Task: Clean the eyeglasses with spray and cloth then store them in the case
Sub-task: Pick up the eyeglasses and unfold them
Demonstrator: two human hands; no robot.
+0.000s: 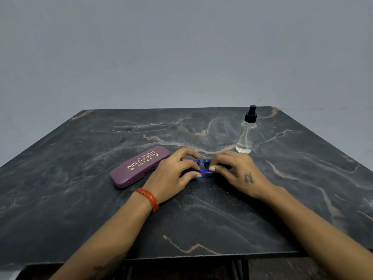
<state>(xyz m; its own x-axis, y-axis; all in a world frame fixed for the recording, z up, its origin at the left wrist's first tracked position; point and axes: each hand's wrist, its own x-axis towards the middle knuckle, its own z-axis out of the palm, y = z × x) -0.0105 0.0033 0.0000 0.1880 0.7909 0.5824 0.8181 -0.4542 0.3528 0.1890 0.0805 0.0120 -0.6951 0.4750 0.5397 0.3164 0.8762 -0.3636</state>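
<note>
Starting at the left, the case [139, 167] lies flat and closed on the table [60, 178], a long maroon shell with rounded ends, matte finish and gold lettering on the lid; it looks rigid and hard, the kind that needs a thumb at the front seam to pop it, and it sits just beside the left hand [174, 174]. That left hand, with an orange thread band [148, 199] at the wrist, is curled down with fingers bent, thumb and fingertips closing on the left end of the glasses [202, 166]. The glasses are dead centre, flat on the table between the two hands, only a sliver of blue translucent frame showing, so whether the arms are folded I cannot tell. I'd judge them light, thin plastic, a bit springy, easy to smudge and fragile at the hinges: best taken by the frame rim or the bridge, never by the lenses. The right hand [236, 172], a small dark tattoo on its back, mirrors the left, fingers bent and nipping the right end of the frame. Farther right and towards the far edge stands the spray [246, 134], upright, a clear cylinder with a black pump top and a little liquid at the bottom; smooth and likely slippery, light, easy to tip. No cloth in view. The table is dark stone-look, veined in white and tan, smooth and hard.
</note>
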